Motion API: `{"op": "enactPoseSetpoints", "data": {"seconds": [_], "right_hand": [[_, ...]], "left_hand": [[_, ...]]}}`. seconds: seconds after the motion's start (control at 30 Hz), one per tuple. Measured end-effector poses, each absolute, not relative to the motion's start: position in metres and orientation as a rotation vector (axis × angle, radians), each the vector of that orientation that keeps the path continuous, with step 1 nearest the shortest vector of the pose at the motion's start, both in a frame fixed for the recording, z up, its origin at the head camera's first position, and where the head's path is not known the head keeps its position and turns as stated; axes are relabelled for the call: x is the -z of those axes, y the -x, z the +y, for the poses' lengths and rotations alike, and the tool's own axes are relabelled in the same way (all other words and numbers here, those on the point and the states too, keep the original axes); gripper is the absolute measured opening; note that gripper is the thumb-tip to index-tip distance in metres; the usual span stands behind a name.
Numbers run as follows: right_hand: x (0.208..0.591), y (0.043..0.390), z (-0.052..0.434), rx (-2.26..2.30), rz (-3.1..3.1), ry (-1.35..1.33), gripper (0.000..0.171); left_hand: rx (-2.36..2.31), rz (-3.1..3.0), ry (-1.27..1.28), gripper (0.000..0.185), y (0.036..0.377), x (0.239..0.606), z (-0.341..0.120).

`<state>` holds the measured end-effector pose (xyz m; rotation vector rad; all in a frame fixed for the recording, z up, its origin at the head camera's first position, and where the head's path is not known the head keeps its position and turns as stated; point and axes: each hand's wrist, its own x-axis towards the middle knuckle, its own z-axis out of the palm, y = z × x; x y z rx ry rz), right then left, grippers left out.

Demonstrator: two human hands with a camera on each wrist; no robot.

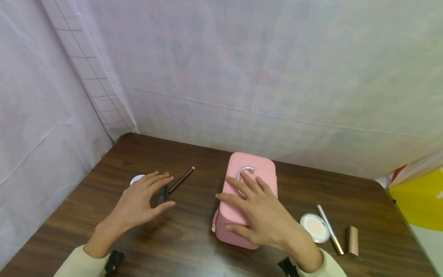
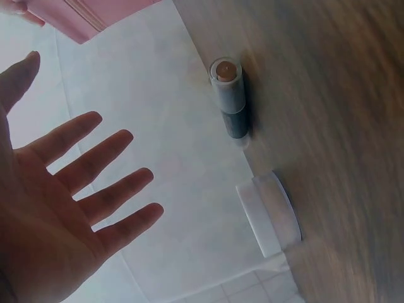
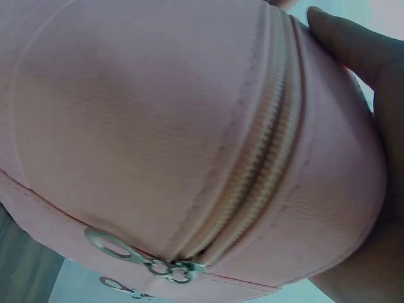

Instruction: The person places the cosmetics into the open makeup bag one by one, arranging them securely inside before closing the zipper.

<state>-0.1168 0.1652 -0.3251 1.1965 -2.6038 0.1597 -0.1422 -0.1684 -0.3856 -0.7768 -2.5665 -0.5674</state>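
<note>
A pink zippered case (image 1: pixel 252 159) stands on the table with a silver curved piece on its top. My right hand (image 1: pixel 264 213) lies on that top, fingers spread. In the right wrist view, the thumb side of the hand (image 3: pixel 391 95) is along the case (image 3: pixel 126 120), whose zipper (image 3: pixel 252 173) looks closed as far as it shows. My left hand (image 1: pixel 135 204) hovers over the table's left side, fingers extended and holding nothing. Near it are a dark tube with a clear cap (image 2: pixel 232 95), partly hidden in the head view, and a white-and-clear round container (image 2: pixel 262 218).
A thin dark pencil-like stick (image 1: pixel 181 179) lies between the left hand and the case. To the right are a round powder compact (image 1: pixel 315 227), a silver-and-gold pen-like tube (image 1: pixel 329 229) and a gold tube (image 1: pixel 352 241). A white curtain (image 1: pixel 242 96) hangs behind the table.
</note>
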Motion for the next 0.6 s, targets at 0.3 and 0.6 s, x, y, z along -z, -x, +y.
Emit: {"op": "enactPoseSetpoints", "data": {"seconds": [0.3,0.6], "right_hand": [[0.3313,0.1166,0.1601,-0.177,-2.538,-1.122,0.051],[0.3328,0.1146,0.1570,-0.131,-2.546,-1.062,0.050]], "left_hand": [[0.552,-2.574,0.774,0.063,0.1435,0.3852,-0.1670],[0.587,-2.588,0.746,0.070,0.1435,0.3830,-0.1702]]}}
